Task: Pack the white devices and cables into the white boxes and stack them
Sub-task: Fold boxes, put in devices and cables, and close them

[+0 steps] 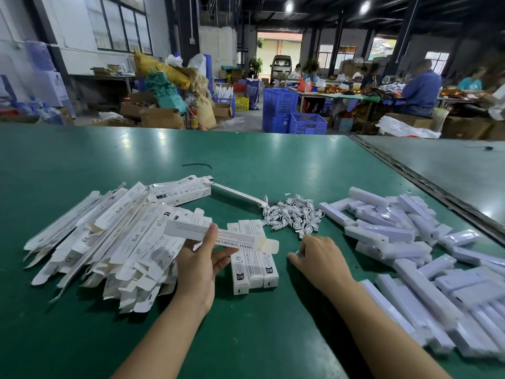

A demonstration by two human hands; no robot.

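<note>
Left hand (pixel 200 259): open-ended white box (pixel 188 229) was gripped
Right hand (pixel 319 255): fingers were curled downward; grasp could not be told
Cables (pixel 293 214): heaped at its 12 o'clock
Devices (pixel 382 232): piled at its 3 o'clock
Packed boxes (pixel 254 272): laid between hands

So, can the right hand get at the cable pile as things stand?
Probably yes: the right hand lies on the table right at the near edge of the cable pile, with nothing lying between them.

Device pile (pixel 464 310) past right edge.
</note>
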